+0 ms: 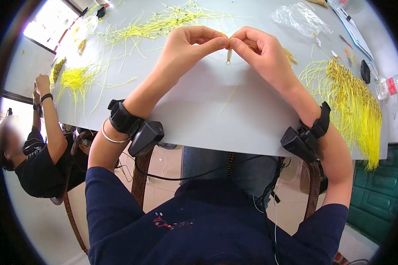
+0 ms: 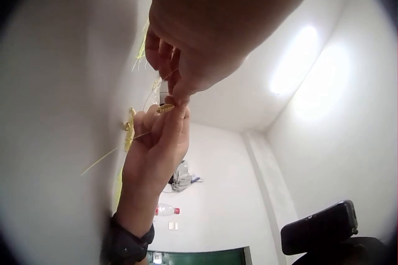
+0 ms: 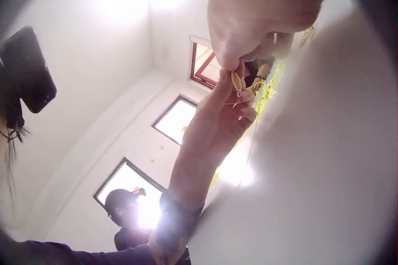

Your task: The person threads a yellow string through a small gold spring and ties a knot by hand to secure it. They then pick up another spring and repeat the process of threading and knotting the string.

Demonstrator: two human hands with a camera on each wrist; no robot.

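Note:
A small gold coil (image 1: 229, 55) with a ring at its lower end hangs between the two hands in the head view. The left hand (image 1: 188, 44) pinches at its top with thumb and forefinger. Meeting it there, the right hand (image 1: 266, 55) also pinches with thumb and forefinger. The wrist views show the coil (image 2: 165, 109), (image 3: 236, 82) right at the touching fingertips. A thin yellow strand (image 2: 99, 162) trails from the right hand. Which fingertips bear on the coil itself and which on the strand, I cannot tell.
Yellow strands lie at the table's (image 1: 199, 119) back (image 1: 163, 24) and left (image 1: 77, 81). A large bundle with gold pieces (image 1: 353, 97) hangs over the right edge. Also there are a plastic bag (image 1: 300, 20), a bottle (image 1: 391, 87) and a clipboard (image 1: 351, 28). Another person sits at left.

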